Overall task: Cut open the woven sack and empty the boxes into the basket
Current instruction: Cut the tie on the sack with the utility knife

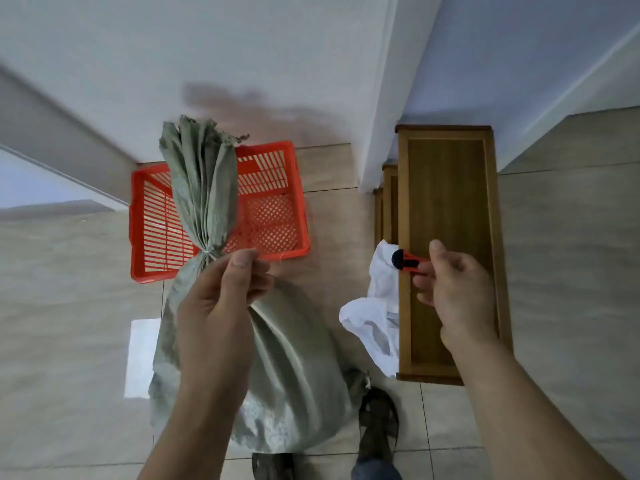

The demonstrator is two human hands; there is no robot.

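Sack: the woven sack stands full on the floor, its neck tied with string and the loose top fanned up over the basket.
Handling: soft, creased weave that looks slick; probably bulky with boxes. Best held at the neck, just under the tie.
Left hand: the left hand grips that neck.
Right hand: right of the sack, the right hand pinches a small orange cutter.
Basket: the orange basket lies just behind the sack.
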